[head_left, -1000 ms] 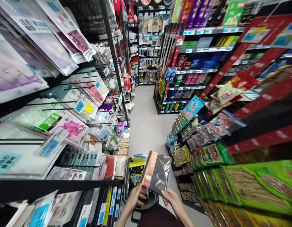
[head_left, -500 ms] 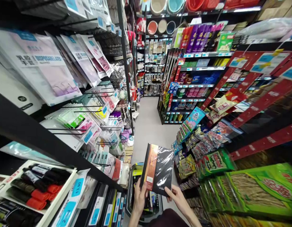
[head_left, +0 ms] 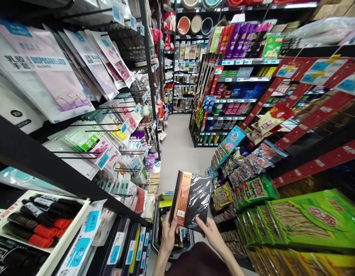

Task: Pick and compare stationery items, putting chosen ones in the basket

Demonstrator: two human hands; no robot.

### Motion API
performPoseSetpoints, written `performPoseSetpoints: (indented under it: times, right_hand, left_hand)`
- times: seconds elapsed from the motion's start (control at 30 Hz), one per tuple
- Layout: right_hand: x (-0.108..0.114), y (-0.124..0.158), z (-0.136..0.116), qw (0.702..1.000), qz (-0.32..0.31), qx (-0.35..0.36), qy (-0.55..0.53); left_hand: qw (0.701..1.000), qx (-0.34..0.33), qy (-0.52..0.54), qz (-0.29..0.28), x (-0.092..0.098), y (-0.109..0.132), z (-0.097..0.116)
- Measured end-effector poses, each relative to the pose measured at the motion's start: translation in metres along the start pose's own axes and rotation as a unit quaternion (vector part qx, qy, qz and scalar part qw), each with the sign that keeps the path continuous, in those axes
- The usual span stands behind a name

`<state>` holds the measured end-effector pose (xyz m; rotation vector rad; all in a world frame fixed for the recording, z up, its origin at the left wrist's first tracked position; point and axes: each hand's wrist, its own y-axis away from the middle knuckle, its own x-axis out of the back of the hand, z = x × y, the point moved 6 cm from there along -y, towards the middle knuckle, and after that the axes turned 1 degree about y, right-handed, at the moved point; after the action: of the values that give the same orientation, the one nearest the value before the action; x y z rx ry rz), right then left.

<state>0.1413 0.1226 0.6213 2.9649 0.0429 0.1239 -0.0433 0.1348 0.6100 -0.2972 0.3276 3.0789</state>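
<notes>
A black notebook [head_left: 197,197] in shiny clear wrap, with an orange-brown printed band along its left side, is held up in front of me at a slight tilt. My left hand [head_left: 168,234] grips its lower left corner, the thumb lying on the front. At the lower right edge my right hand [head_left: 209,230] pinches it, thumb on the cover and fingers behind. Directly beneath the notebook stands a dark shopping basket [head_left: 156,230] with several items in it, partly hidden by the notebook and my hands.
On the left, a rack carries packs of disposable gloves [head_left: 51,69], a white tray [head_left: 76,222] of markers and upright books with price tags. Green snack bags [head_left: 306,218] hang close on the right. A grey aisle floor [head_left: 177,145] runs ahead to shelves with bowls [head_left: 196,25].
My view has shifted slightly, so the shelves sit a little lefter and higher. The notebook stays in both hands, and my right thumb lies slightly further up and left on the cover.
</notes>
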Motion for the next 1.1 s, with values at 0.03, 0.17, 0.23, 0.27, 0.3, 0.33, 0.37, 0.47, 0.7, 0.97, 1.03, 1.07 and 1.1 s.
performPoseSetpoints:
  times: [0.03, 0.17, 0.23, 0.27, 0.3, 0.33, 0.37, 0.47, 0.7, 0.97, 1.03, 1.07, 1.1]
  right_hand:
    - [-0.001, 0.000, -0.002, 1.000, -0.001, 0.005, 0.003]
    - [-0.004, 0.000, -0.006, 1.000, -0.008, 0.009, 0.016]
    - [-0.004, 0.001, -0.005, 0.999, -0.012, 0.010, 0.030]
    - [-0.004, 0.001, -0.004, 0.999, -0.013, 0.011, 0.034]
    - [-0.004, 0.002, -0.002, 0.999, -0.013, 0.011, 0.035]
    - [-0.004, 0.002, 0.000, 0.999, -0.013, 0.010, 0.033]
    - [-0.005, 0.003, 0.002, 0.999, -0.012, 0.008, 0.031]
    - [-0.007, 0.005, 0.002, 1.000, -0.013, 0.005, 0.027]
    - [-0.011, 0.008, -0.007, 0.999, -0.015, 0.003, 0.034]
    - [-0.014, 0.018, 0.004, 0.999, -0.013, -0.009, 0.047]
    - [-0.018, 0.023, 0.008, 0.999, -0.016, -0.020, 0.044]
    - [-0.020, 0.025, 0.011, 0.999, -0.018, -0.027, 0.041]
    - [-0.022, 0.027, 0.014, 0.998, -0.020, -0.033, 0.039]
  left_hand:
    - [1.000, -0.008, -0.008, -0.002, 0.001, 0.000, 0.002]
    - [1.000, -0.011, -0.018, -0.002, 0.005, 0.000, 0.002]
    - [1.000, -0.003, -0.017, 0.006, 0.007, 0.001, 0.000]
    - [1.000, 0.000, -0.018, 0.008, 0.008, 0.002, -0.001]
    - [1.000, 0.001, -0.019, 0.009, 0.009, 0.002, -0.001]
    - [1.000, 0.003, -0.021, 0.009, 0.010, 0.003, -0.002]
    - [1.000, 0.005, -0.022, 0.010, 0.010, 0.003, -0.002]
    - [1.000, 0.010, -0.018, 0.016, 0.012, 0.003, -0.002]
    - [1.000, 0.016, -0.008, 0.025, 0.015, 0.001, -0.012]
    - [0.998, 0.024, -0.053, 0.022, 0.018, 0.008, -0.017]
    - [0.998, 0.027, -0.056, 0.027, 0.021, 0.014, -0.019]
    - [0.997, 0.029, -0.056, 0.034, 0.023, 0.017, -0.020]
    - [0.997, 0.031, -0.058, 0.040, 0.025, 0.021, -0.021]
